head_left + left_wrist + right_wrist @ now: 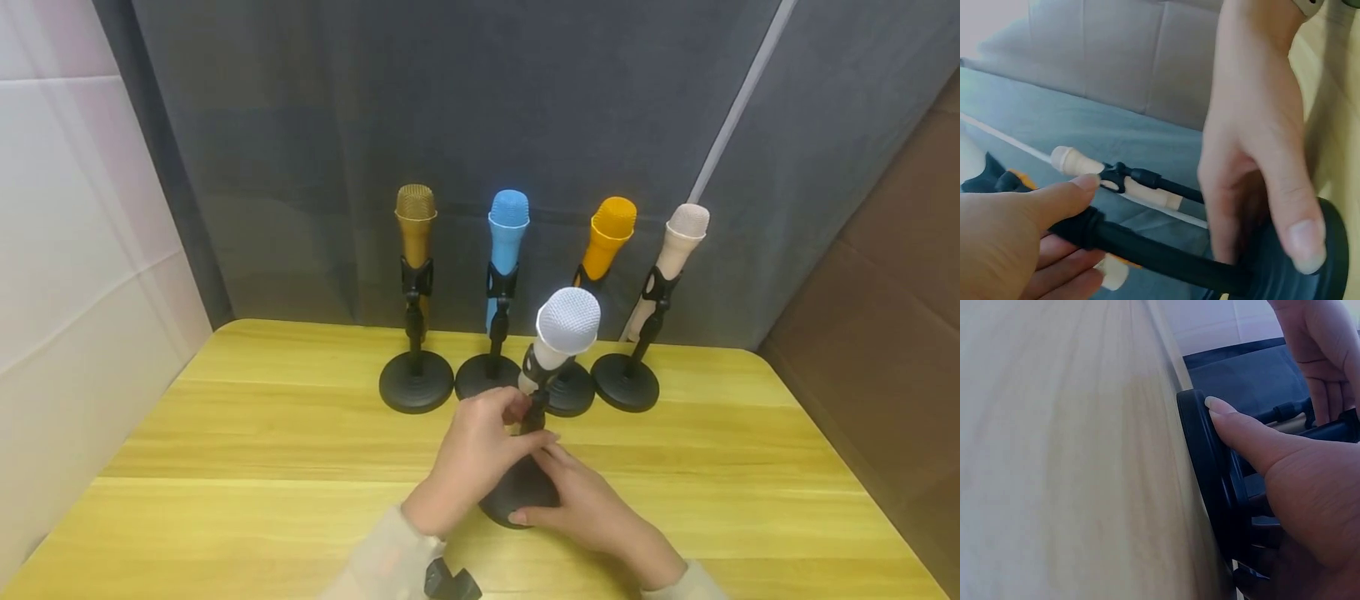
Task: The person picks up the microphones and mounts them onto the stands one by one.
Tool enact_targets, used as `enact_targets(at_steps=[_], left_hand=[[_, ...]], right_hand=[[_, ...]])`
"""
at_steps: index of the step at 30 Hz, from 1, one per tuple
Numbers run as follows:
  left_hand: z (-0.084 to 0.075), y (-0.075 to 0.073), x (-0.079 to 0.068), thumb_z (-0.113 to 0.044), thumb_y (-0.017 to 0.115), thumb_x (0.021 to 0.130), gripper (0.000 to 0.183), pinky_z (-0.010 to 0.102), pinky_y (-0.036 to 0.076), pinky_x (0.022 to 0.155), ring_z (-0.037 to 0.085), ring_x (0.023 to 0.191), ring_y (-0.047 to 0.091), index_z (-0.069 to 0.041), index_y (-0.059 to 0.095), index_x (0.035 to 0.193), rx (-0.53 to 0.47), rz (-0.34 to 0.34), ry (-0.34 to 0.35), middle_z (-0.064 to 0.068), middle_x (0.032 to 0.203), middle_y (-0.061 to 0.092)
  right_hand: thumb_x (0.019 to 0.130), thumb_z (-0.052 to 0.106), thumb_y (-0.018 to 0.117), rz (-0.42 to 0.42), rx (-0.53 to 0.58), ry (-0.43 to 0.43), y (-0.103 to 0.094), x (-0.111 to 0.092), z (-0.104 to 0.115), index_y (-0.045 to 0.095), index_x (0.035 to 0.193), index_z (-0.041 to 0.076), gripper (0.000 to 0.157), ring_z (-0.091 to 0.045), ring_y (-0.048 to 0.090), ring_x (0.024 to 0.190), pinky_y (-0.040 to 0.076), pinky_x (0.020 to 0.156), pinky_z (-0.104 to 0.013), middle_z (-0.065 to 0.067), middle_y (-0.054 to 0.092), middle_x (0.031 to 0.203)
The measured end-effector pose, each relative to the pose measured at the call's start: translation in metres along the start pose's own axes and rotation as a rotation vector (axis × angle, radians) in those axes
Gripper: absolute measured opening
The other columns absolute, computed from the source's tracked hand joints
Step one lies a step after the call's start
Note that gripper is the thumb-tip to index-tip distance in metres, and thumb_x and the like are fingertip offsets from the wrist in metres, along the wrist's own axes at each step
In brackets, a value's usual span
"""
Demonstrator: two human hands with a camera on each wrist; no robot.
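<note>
A white microphone (568,321) sits tilted in the clip of a black desk stand, in the middle of the table in the head view. My left hand (480,437) holds the stand's upper pole below the clip, its thumb lying along the joint in the left wrist view. Lower down, my right hand (588,504) grips the round black base (517,496), thumb on top near the rim. In the right wrist view the base's edge (1194,425) is close against the wooden tabletop (1085,462); the fingers beyond the base are partly hidden.
Along the back of the table stand a gold microphone (416,229), a blue one (507,229), an orange one (609,233) and a beige one (682,233), each on a black stand. A grey curtain (300,167) hangs behind. The white microphone overlaps the orange one's stand.
</note>
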State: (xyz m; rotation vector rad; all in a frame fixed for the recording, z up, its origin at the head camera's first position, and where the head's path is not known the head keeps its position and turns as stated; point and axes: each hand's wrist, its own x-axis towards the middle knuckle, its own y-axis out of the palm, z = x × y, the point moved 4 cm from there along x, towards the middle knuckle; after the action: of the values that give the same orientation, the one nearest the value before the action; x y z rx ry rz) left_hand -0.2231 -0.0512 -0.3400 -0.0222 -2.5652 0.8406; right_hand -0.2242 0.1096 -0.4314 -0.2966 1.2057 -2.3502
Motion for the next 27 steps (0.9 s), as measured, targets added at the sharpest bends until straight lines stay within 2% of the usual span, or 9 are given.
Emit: enact_targets(at_steps=[3, 7, 9, 11, 13, 16, 21, 27], left_hand=[[0.0014, -0.0019, 0.0016, -0.021, 0.088, 0.079, 0.020, 0.029, 0.061, 0.082, 0.012, 0.089, 0.073, -0.012, 0.073, 0.090, -0.030, 0.047, 0.029, -0.001, 0.091, 0.076], [0.0019, -0.0025, 0.0034, -0.013, 0.080, 0.086, 0.012, 0.033, 0.061, 0.087, 0.014, 0.092, 0.073, -0.011, 0.074, 0.095, -0.063, 0.161, 0.064, 0.001, 0.097, 0.077], [0.0015, -0.0014, 0.0034, -0.012, 0.076, 0.089, 0.011, 0.034, 0.060, 0.087, 0.015, 0.093, 0.073, -0.010, 0.073, 0.099, -0.065, 0.207, 0.067, 0.003, 0.101, 0.076], [0.0011, 0.0003, 0.0030, -0.015, 0.075, 0.090, 0.013, 0.034, 0.060, 0.087, 0.016, 0.094, 0.073, -0.010, 0.072, 0.102, -0.049, 0.224, 0.067, 0.003, 0.103, 0.075], [0.0012, 0.0019, 0.0025, -0.020, 0.076, 0.090, 0.019, 0.032, 0.060, 0.085, 0.016, 0.095, 0.073, -0.009, 0.071, 0.105, -0.039, 0.205, 0.051, 0.003, 0.105, 0.074], [0.0012, 0.0028, 0.0020, -0.027, 0.082, 0.086, 0.029, 0.029, 0.060, 0.085, 0.015, 0.096, 0.072, -0.011, 0.070, 0.107, -0.034, 0.129, 0.023, 0.001, 0.103, 0.073], [0.0006, 0.0011, 0.0005, -0.029, 0.088, 0.079, 0.031, 0.030, 0.060, 0.087, 0.012, 0.094, 0.071, -0.015, 0.069, 0.099, -0.042, 0.012, -0.008, -0.003, 0.097, 0.072], [0.0000, -0.0007, 0.0009, -0.025, 0.089, 0.077, 0.025, 0.029, 0.060, 0.086, 0.010, 0.090, 0.073, -0.015, 0.070, 0.089, -0.071, 0.001, -0.022, -0.004, 0.091, 0.075]], right_hand=[[0.081, 0.065, 0.074, 0.007, -0.006, 0.006, -0.0007, -0.0004, 0.0014, 0.036, 0.158, 0.015, 0.099, -0.033, 0.039, 0.149, 0.040, 0.115, -0.057, -0.007, 0.029, 0.167], [0.081, 0.065, 0.073, 0.013, -0.009, 0.006, -0.0016, -0.0008, 0.0025, 0.036, 0.158, 0.016, 0.098, -0.032, 0.039, 0.149, 0.040, 0.115, -0.056, -0.005, 0.028, 0.168], [0.081, 0.065, 0.073, 0.013, -0.006, 0.004, -0.0018, -0.0007, 0.0026, 0.036, 0.158, 0.018, 0.097, -0.031, 0.040, 0.149, 0.040, 0.115, -0.056, -0.003, 0.029, 0.167], [0.082, 0.064, 0.074, 0.012, -0.002, 0.004, -0.0017, -0.0009, 0.0025, 0.035, 0.158, 0.020, 0.096, -0.031, 0.041, 0.148, 0.040, 0.115, -0.056, -0.004, 0.029, 0.167], [0.082, 0.063, 0.074, 0.010, 0.001, 0.005, -0.0014, -0.0012, 0.0019, 0.035, 0.158, 0.020, 0.096, -0.032, 0.042, 0.147, 0.040, 0.115, -0.057, -0.005, 0.030, 0.167], [0.082, 0.063, 0.074, 0.009, 0.008, 0.009, -0.0005, -0.0016, 0.0007, 0.033, 0.159, 0.019, 0.098, -0.034, 0.041, 0.148, 0.040, 0.115, -0.058, -0.006, 0.030, 0.167], [0.081, 0.064, 0.074, 0.006, 0.004, 0.004, 0.0003, -0.0011, -0.0001, 0.033, 0.159, 0.016, 0.100, -0.032, 0.041, 0.148, 0.040, 0.115, -0.056, -0.005, 0.030, 0.167], [0.081, 0.065, 0.074, 0.001, -0.011, 0.000, -0.0004, 0.0000, -0.0004, 0.035, 0.158, 0.012, 0.101, -0.033, 0.040, 0.148, 0.040, 0.115, -0.056, -0.006, 0.031, 0.166]])
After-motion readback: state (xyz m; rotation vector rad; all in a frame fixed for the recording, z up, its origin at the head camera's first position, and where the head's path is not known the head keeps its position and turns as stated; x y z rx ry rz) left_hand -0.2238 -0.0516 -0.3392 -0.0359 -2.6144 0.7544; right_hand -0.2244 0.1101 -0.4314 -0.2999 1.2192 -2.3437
